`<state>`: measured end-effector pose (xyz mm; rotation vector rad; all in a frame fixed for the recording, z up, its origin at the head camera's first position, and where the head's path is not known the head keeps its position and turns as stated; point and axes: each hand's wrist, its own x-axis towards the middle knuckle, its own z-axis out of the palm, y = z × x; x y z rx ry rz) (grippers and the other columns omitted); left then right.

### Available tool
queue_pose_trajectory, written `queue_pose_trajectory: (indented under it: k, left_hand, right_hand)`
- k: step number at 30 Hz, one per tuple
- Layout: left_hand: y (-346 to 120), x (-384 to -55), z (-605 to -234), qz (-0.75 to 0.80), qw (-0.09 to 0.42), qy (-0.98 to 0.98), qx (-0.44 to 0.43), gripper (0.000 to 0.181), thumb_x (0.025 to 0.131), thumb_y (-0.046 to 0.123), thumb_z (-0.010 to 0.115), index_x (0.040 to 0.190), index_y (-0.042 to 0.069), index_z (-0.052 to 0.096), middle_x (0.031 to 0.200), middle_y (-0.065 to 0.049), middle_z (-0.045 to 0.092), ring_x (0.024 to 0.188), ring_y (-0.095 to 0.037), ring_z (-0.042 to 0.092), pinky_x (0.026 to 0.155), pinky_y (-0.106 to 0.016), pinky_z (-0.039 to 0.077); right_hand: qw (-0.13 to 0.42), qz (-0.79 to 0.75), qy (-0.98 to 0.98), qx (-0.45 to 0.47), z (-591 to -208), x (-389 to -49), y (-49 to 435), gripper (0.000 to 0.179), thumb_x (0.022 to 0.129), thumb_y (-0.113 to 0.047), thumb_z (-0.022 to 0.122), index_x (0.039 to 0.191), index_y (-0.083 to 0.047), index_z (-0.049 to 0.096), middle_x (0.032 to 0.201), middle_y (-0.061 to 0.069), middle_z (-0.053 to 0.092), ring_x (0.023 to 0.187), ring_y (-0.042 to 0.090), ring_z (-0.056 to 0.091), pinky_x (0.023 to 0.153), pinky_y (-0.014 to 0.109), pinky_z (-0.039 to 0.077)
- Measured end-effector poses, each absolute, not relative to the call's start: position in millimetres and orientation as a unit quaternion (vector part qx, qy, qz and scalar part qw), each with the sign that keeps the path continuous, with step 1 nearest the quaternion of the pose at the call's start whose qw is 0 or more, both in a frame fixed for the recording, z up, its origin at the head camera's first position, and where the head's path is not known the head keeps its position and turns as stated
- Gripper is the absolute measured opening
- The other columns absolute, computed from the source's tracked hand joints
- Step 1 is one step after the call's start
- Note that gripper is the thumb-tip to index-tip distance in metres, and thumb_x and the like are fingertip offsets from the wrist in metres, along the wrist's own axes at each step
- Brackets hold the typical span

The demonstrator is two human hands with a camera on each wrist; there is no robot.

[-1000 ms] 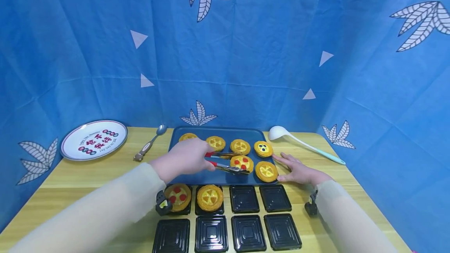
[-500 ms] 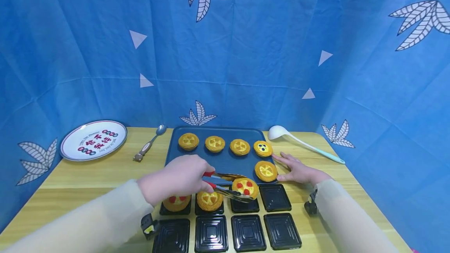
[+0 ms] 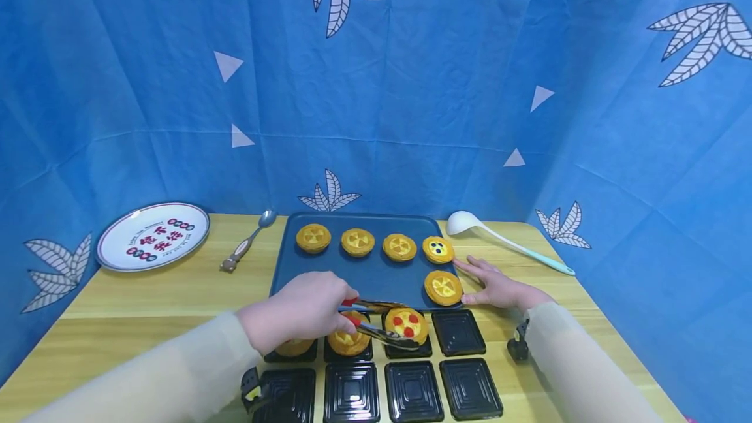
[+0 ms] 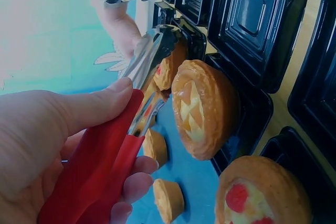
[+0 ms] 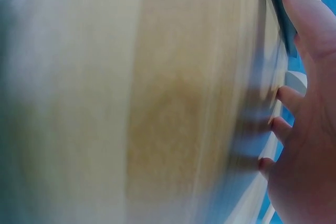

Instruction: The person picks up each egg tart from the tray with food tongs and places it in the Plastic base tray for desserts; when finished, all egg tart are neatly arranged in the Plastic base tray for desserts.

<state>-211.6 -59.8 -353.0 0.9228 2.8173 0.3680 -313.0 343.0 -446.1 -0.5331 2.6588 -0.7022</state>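
My left hand (image 3: 305, 305) grips red-handled tongs (image 4: 94, 166), thumb on one handle and fingers on the other. Between the tong ends is a tart with red toppings (image 3: 407, 325), at the third black square tray (image 3: 392, 350) of the upper row. Whether it touches the tray's bottom I cannot tell. To its left, a yellow-topped tart (image 4: 202, 108) and another red-topped tart (image 4: 262, 198) sit in the first two black trays. My right hand (image 3: 493, 284) lies with fingers spread at the right edge of the blue baking tray (image 3: 364, 276), near a tart (image 3: 443, 288).
Several tarts, one a blue-dotted tart (image 3: 438, 250), line the blue tray's back. Black trays (image 3: 413, 390) stand in two rows in front. A white plate (image 3: 153, 237) and a spoon (image 3: 249, 240) lie left; a white ladle (image 3: 499, 235) lies right. A blue curtain (image 3: 376, 83) hangs behind.
My left hand has carried the red-topped tart in the tongs from the blue tray forward to the third black tray, and lowered it there. My right hand has stayed in place.
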Motion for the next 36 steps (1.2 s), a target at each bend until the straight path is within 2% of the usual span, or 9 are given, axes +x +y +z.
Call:
queue_pose_trajectory:
  k: [3, 10, 17, 22, 27, 30, 33, 36]
  left_hand:
    - [-59.2, -212.3, -354.3, 0.126, 0.081, 0.94, 0.307, 0.054, 0.08, 0.044, 0.081, 0.122, 0.01, 0.072, 0.105, 0.001, 0.072, 0.088, -0.012, 0.065, 0.075, -0.034, 0.054]
    - [-52.2, -221.3, -344.6, 0.142, 0.078, 0.945, 0.284, 0.07, 0.074, 0.05, 0.084, 0.129, 0.009, 0.066, 0.115, -0.001, 0.069, 0.091, -0.013, 0.063, 0.082, -0.037, 0.053]
    - [-30.2, -240.4, -327.6, 0.136, 0.054, 0.953, 0.267, 0.076, 0.075, 0.053, 0.083, 0.133, 0.008, 0.062, 0.107, 0.002, 0.069, 0.084, -0.013, 0.061, 0.072, -0.034, 0.052]
    - [-6.5, -251.3, -328.9, 0.124, 0.075, 0.955, 0.257, 0.059, 0.076, 0.049, 0.083, 0.119, 0.011, 0.069, 0.102, 0.002, 0.069, 0.082, -0.014, 0.062, 0.068, -0.034, 0.051]
    - [9.4, -260.0, -336.7, 0.125, 0.076, 0.954, 0.261, 0.049, 0.077, 0.044, 0.084, 0.113, 0.013, 0.072, 0.107, 0.002, 0.069, 0.086, -0.014, 0.061, 0.072, -0.034, 0.052]
    - [14.2, -264.3, -341.2, 0.126, 0.07, 0.953, 0.265, 0.038, 0.077, 0.042, 0.085, 0.099, 0.014, 0.073, 0.092, 0.003, 0.067, 0.077, -0.015, 0.058, 0.066, -0.033, 0.049]
    - [18.0, -266.4, -344.2, 0.129, 0.07, 0.953, 0.267, 0.032, 0.077, 0.041, 0.085, 0.09, 0.016, 0.072, 0.077, 0.006, 0.059, 0.068, -0.015, 0.052, 0.059, -0.031, 0.045]
    - [21.7, -266.2, -346.2, 0.129, 0.074, 0.952, 0.269, 0.03, 0.077, 0.04, 0.085, 0.085, 0.016, 0.07, 0.071, 0.006, 0.054, 0.063, -0.014, 0.048, 0.055, -0.029, 0.041]
  right_hand:
    - [0.168, -0.247, 0.936, -0.188, -446.7, -313.3, 343.4, 0.09, 0.085, -0.046, 0.074, 0.157, -0.018, 0.028, 0.16, 0.026, 0.006, 0.142, 0.053, -0.001, 0.104, 0.074, 0.005]
    - [0.164, -0.251, 0.935, -0.191, -448.4, -313.3, 343.0, 0.09, 0.085, -0.045, 0.074, 0.157, -0.016, 0.028, 0.16, 0.027, 0.006, 0.142, 0.054, 0.0, 0.103, 0.075, 0.006]
    - [0.163, -0.247, 0.935, -0.197, -450.6, -313.5, 344.4, 0.091, 0.086, -0.047, 0.073, 0.157, -0.016, 0.027, 0.16, 0.027, 0.005, 0.141, 0.054, 0.0, 0.103, 0.075, 0.005]
    - [0.16, -0.24, 0.936, -0.2, -452.5, -313.7, 345.9, 0.09, 0.086, -0.049, 0.071, 0.158, -0.018, 0.026, 0.16, 0.026, 0.005, 0.142, 0.054, 0.0, 0.104, 0.074, 0.004]
    - [0.155, -0.243, 0.934, -0.209, -451.8, -312.7, 347.0, 0.089, 0.087, -0.047, 0.072, 0.157, -0.016, 0.026, 0.16, 0.028, 0.005, 0.141, 0.054, 0.0, 0.104, 0.074, 0.002]
    - [0.151, -0.243, 0.934, -0.213, -451.2, -312.4, 346.9, 0.088, 0.088, -0.045, 0.072, 0.157, -0.015, 0.026, 0.159, 0.028, 0.005, 0.141, 0.054, 0.0, 0.104, 0.074, 0.001]
    - [0.15, -0.242, 0.934, -0.215, -450.7, -312.7, 347.1, 0.088, 0.088, -0.044, 0.072, 0.157, -0.014, 0.026, 0.159, 0.028, 0.005, 0.141, 0.054, 0.0, 0.104, 0.074, 0.001]
    - [0.151, -0.24, 0.935, -0.214, -450.4, -312.4, 347.6, 0.088, 0.088, -0.044, 0.071, 0.158, -0.014, 0.026, 0.16, 0.028, 0.005, 0.142, 0.054, -0.001, 0.104, 0.073, 0.002]
